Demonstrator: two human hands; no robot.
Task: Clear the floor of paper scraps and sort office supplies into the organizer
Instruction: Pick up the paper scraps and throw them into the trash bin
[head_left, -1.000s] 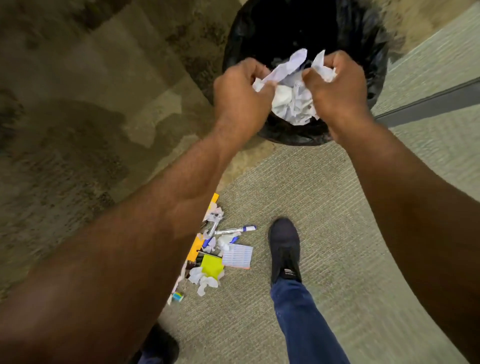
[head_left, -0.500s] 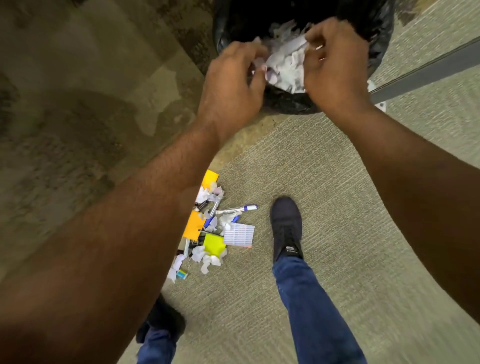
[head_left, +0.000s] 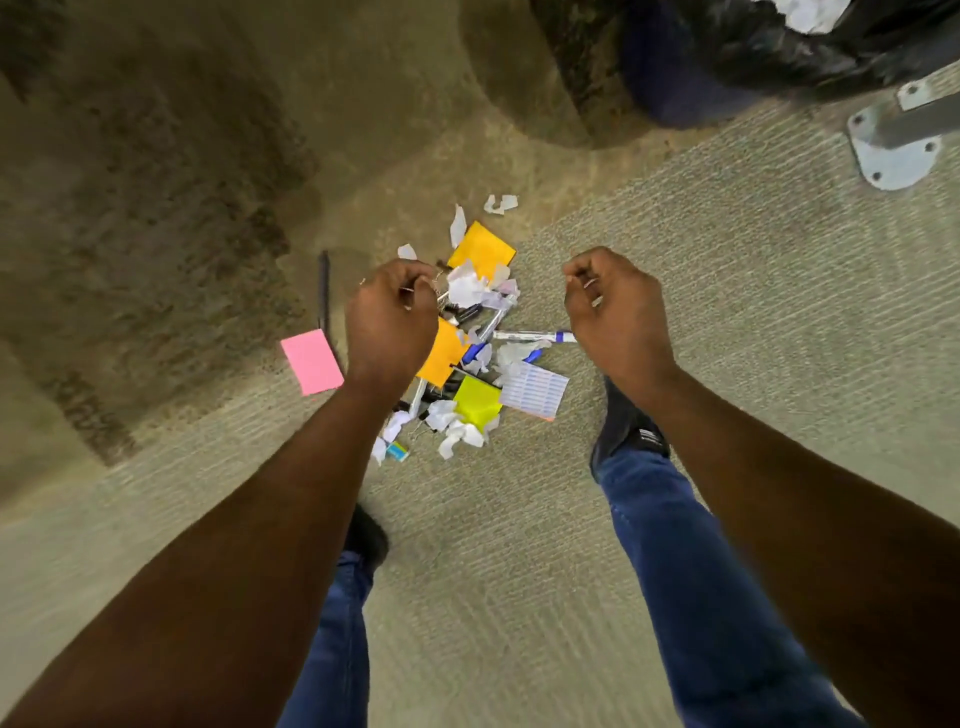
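Scattered paper scraps (head_left: 467, 288) litter patterned carpet (head_left: 727, 322).

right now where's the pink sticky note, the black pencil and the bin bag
pink sticky note (head_left: 312, 361), head view, middle of its face
black pencil (head_left: 324, 291), head view, mid-shaft
bin bag (head_left: 769, 52), head view, black plastic below the crumpled paper

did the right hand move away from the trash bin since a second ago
Yes. The right hand has left the trash bin and now hangs over the floor near the supply pile.

Ribbed grey carpet (head_left: 727, 322), mottled brown carpet (head_left: 156, 182)
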